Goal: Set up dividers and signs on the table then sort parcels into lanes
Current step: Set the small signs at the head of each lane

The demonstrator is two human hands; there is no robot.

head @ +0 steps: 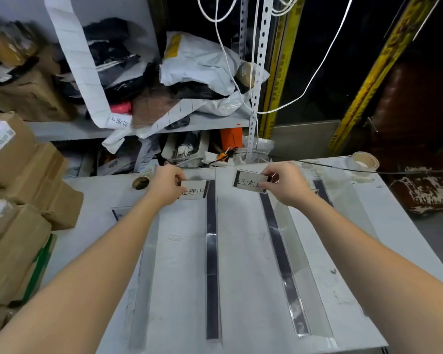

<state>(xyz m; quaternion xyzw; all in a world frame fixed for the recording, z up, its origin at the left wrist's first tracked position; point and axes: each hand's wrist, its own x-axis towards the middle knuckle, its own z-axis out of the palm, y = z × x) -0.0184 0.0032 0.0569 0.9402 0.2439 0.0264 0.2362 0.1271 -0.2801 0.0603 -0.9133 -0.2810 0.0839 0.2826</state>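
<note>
Pinching closed, left hand (164,185) fingers grip one sign (193,191); right hand (287,185) fingers another sign (250,182).

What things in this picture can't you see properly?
- Right sign: its last character is covered by the right hand in the head view.
- Left sign: its first character is behind the left hand.
- A third sign near the left arm: mostly hidden by the arm, unreadable.
- Labels on the cardboard boxes: too blurred to read.
- Table: its near edge is cut off by the picture's bottom.
</note>
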